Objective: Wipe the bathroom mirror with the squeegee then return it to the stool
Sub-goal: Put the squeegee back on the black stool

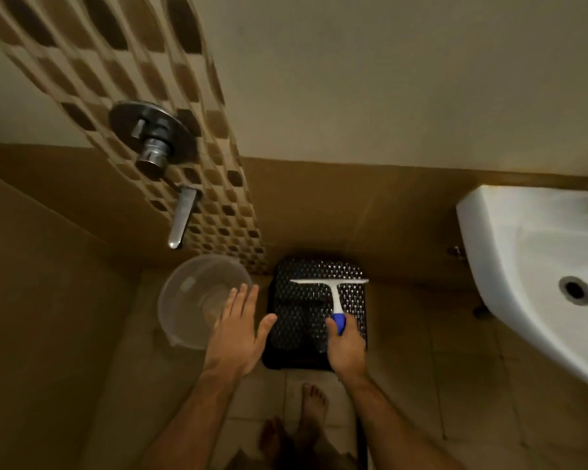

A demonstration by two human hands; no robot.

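The squeegee (pixel 333 293) lies over the top of the black stool (pixel 314 312), straight ahead of the person and just past the right hand (pixel 345 344), which is closed around its blue grip. From that grip the white stem runs away from the person toward the wall, and the blade crosses it at the far end, left to right, parallel to the wall. The right hand is plainly the nearer; the left hand (pixel 240 329) hovers open with fingers spread, empty, left of the stool and in front of a clear bowl (pixel 197 296) on the floor. Whether the tool rests on the stool or sits slightly above it cannot be told. The squeegee is a small T-shaped one, with a white head and stem and a blue handle. No mirror is in view; a white sink (pixel 540 266) stands to the right.
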